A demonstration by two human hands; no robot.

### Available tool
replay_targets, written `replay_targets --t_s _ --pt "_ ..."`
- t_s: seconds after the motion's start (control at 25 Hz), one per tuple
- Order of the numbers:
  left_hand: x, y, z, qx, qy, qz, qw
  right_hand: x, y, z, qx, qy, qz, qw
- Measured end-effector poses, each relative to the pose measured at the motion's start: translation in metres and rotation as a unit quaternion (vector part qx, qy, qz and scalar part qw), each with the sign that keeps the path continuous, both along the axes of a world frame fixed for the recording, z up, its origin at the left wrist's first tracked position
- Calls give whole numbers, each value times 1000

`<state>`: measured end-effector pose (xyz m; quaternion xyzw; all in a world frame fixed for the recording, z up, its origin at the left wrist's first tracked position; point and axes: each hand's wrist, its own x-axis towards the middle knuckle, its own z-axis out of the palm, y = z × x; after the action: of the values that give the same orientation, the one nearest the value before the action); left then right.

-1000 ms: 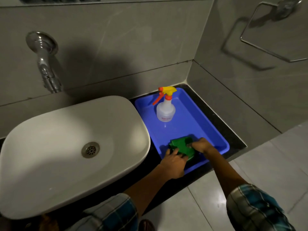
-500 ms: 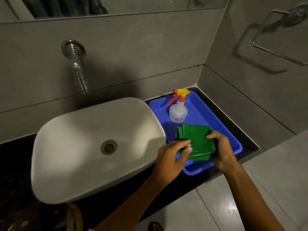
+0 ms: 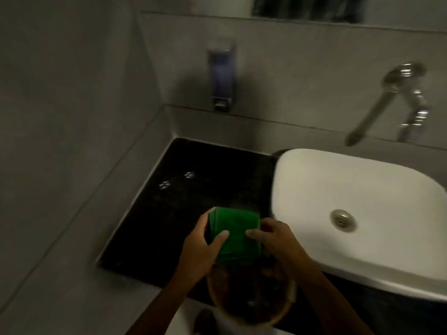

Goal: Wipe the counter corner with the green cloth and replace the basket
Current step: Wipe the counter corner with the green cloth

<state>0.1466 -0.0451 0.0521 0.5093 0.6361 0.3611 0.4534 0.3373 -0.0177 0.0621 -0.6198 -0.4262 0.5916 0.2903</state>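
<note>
Here we hold the folded green cloth (image 3: 233, 234) in both hands, left hand (image 3: 202, 250) gripping its left edge and right hand (image 3: 278, 240) its right, above the dark counter (image 3: 193, 189) just left of the white sink (image 3: 362, 213). The basket (image 3: 251, 298) sits at the counter's near edge, below the cloth, also left of the sink.

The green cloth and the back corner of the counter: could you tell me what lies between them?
In the head view, only bare dark counter lies between the cloth and the corner, with a few small glints on it.
</note>
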Motion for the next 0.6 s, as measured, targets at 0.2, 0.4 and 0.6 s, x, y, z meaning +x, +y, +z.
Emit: replay_targets --t_s 0.2,0.4,0.6 --pt "-136 -2 -47 -51 81 102 990 -153 32 -36 17 -109 201 973" --pt "-172 2 -77 0 328 85 941 -186 66 -82 53 -198 203 957" --pt "-138 -3 -124 -42 481 -59 874 -127 133 -122 107 -472 177 857"
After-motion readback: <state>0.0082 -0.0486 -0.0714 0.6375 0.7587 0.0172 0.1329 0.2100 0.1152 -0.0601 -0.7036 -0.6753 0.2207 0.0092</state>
